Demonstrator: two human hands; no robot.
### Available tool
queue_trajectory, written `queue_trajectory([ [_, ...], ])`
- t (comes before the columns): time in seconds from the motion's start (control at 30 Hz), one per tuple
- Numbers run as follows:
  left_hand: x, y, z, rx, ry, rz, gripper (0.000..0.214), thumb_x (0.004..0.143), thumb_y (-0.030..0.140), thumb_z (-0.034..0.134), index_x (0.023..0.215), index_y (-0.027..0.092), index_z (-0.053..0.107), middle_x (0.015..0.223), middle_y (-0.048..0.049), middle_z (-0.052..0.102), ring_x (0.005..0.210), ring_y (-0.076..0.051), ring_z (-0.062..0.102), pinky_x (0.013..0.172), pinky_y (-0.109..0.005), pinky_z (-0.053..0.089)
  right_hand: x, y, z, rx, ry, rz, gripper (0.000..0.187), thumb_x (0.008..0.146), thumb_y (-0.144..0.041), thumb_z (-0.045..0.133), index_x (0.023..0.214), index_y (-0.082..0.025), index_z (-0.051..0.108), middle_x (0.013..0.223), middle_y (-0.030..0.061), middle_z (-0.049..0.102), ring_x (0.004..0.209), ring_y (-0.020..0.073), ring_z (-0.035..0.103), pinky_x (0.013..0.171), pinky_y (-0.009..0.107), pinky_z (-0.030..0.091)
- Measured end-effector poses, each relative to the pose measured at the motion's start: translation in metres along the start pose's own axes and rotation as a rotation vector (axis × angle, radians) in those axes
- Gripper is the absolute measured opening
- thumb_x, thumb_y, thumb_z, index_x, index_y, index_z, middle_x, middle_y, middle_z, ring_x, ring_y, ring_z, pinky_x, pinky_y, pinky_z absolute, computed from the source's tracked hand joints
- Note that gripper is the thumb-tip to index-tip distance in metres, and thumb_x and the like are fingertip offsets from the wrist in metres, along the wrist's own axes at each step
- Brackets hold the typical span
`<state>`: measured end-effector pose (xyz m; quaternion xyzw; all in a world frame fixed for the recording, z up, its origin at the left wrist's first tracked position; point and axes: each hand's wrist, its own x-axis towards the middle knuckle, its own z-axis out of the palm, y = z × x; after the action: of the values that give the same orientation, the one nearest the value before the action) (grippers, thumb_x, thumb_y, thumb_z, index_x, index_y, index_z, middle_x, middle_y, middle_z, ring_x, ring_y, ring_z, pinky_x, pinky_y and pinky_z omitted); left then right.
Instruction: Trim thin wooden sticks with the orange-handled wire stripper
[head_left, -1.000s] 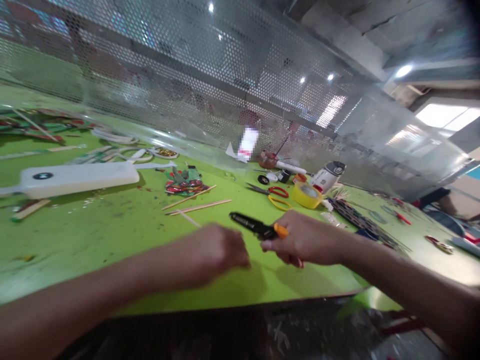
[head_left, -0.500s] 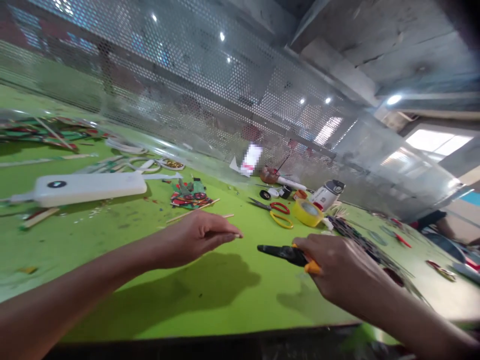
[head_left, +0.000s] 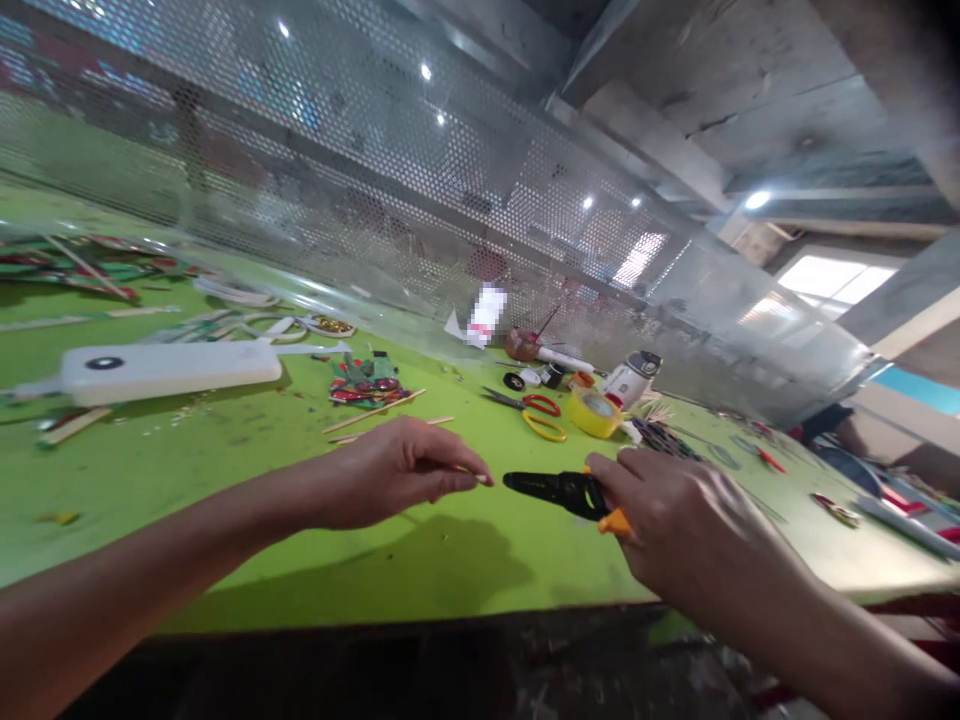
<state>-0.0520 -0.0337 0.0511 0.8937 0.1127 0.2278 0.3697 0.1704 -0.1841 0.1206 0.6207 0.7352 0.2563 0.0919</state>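
Green tabletop [head_left: 225, 480] fills the lower half of the frame, and both hands hover just above it at centre. The left hand [head_left: 390, 470] has thumb and forefinger pressed together on a thin pale stick [head_left: 477, 477]. Only its short tip shows past the fingertips, pointing to the right. The right hand [head_left: 690, 530] is wrapped around the orange handles of a black cutter [head_left: 551, 490], whose nose points left at the stick tip, near it but not touching. Whether the blades are parted I cannot tell, as the tool is dark and slightly blurred.

The main risk, as I judge it, is to the left fingertips. So little of the stick sticks out that a cut made close in could nip the skin. A piece this short could also spring off when snipped and vanish among the scraps on the table. The pinch is light, so the stick may twist or slip if the blades bite at an angle. With neither hand resting on the surface, a wobble could spoil the line-up.

Loose wooden sticks [head_left: 375, 410] lie up and left of the hands. Red-handled scissors [head_left: 529, 405] and a yellow tape roll [head_left: 592, 412] sit right of centre, and a long white box [head_left: 169, 368] lies at the left.
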Motion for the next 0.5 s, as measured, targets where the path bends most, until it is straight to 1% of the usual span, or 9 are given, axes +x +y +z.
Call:
queue_trajectory([
  [0.1, 0.005, -0.008, -0.002, 0.174, 0.070, -0.026, 0.028, 0.093, 0.032, 0.048, 0.102, 0.018, 0.070, 0.088, -0.0038, 0.072, 0.073, -0.011, 0.063, 0.066, -0.020, 0.046, 0.005, -0.002, 0.010, -0.006, -0.087, 0.036, 0.029, 0.068, -0.005, 0.046, 0.087, -0.019, 0.062, 0.068, 0.0052, 0.058, 0.063, 0.0209, 0.056, 0.054, 0.030, 0.021],
  [0.17, 0.006, -0.013, -0.003, 0.353, 0.129, -0.005, 0.029, 0.094, 0.031, 0.046, 0.103, 0.018, 0.070, 0.091, -0.0049, 0.072, 0.078, -0.014, 0.063, 0.071, -0.023, 0.045, 0.010, -0.006, 0.024, 0.043, -0.173, 0.064, 0.024, 0.070, -0.007, 0.048, 0.084, -0.018, 0.062, 0.072, 0.0069, 0.061, 0.067, 0.0224, 0.058, 0.054, 0.031, 0.021],
  [0.23, 0.002, -0.017, -0.001, 0.528, 0.160, 0.034, 0.028, 0.094, 0.030, 0.045, 0.103, 0.019, 0.069, 0.093, -0.0054, 0.071, 0.082, -0.017, 0.063, 0.074, -0.026, 0.043, 0.012, -0.013, 0.043, 0.165, -0.273, 0.111, 0.020, 0.072, -0.009, 0.050, 0.084, -0.018, 0.062, 0.076, 0.0086, 0.063, 0.071, 0.0230, 0.059, 0.056, 0.030, 0.023],
  [0.27, -0.001, -0.017, 0.002, 0.596, 0.151, 0.039, 0.028, 0.094, 0.030, 0.045, 0.101, 0.019, 0.069, 0.092, -0.0052, 0.070, 0.082, -0.018, 0.063, 0.073, -0.027, 0.042, 0.013, -0.016, 0.053, 0.241, -0.320, 0.142, 0.018, 0.074, -0.010, 0.050, 0.085, -0.017, 0.063, 0.079, 0.0092, 0.064, 0.073, 0.0230, 0.059, 0.057, 0.030, 0.025],
  [0.33, -0.011, -0.017, 0.011, 0.678, 0.077, 0.010, 0.026, 0.094, 0.029, 0.045, 0.092, 0.020, 0.069, 0.086, -0.0041, 0.069, 0.076, -0.019, 0.062, 0.066, -0.027, 0.039, 0.011, -0.021, 0.071, 0.347, -0.370, 0.182, 0.018, 0.078, -0.016, 0.051, 0.092, -0.018, 0.063, 0.085, 0.0092, 0.066, 0.077, 0.0220, 0.060, 0.059, 0.029, 0.029],
  [0.4, -0.023, -0.014, 0.025, 0.699, -0.024, -0.042, 0.023, 0.092, 0.026, 0.048, 0.085, 0.021, 0.069, 0.078, -0.0031, 0.066, 0.070, -0.019, 0.060, 0.060, -0.028, 0.036, 0.008, -0.023, 0.086, 0.402, -0.376, 0.220, 0.020, 0.083, -0.023, 0.051, 0.099, -0.018, 0.062, 0.089, 0.0085, 0.066, 0.080, 0.0208, 0.060, 0.062, 0.028, 0.032],
  [0.47, -0.031, -0.012, 0.039, 0.699, -0.083, -0.087, 0.019, 0.090, 0.021, 0.050, 0.083, 0.021, 0.068, 0.074, -0.0026, 0.064, 0.068, -0.019, 0.059, 0.058, -0.028, 0.036, 0.004, -0.023, 0.095, 0.440, -0.364, 0.267, 0.023, 0.085, -0.029, 0.049, 0.102, -0.017, 0.060, 0.093, 0.0084, 0.066, 0.082, 0.0201, 0.060, 0.064, 0.026, 0.034],
  [0.5, -0.034, -0.012, 0.045, 0.704, -0.091, -0.100, 0.018, 0.089, 0.019, 0.050, 0.083, 0.020, 0.067, 0.073, -0.0028, 0.064, 0.068, -0.019, 0.059, 0.058, -0.029, 0.036, 0.001, -0.023, 0.099, 0.468, -0.351, 0.292, 0.024, 0.086, -0.031, 0.050, 0.102, -0.017, 0.059, 0.093, 0.0083, 0.065, 0.082, 0.0198, 0.059, 0.064, 0.026, 0.035],
])
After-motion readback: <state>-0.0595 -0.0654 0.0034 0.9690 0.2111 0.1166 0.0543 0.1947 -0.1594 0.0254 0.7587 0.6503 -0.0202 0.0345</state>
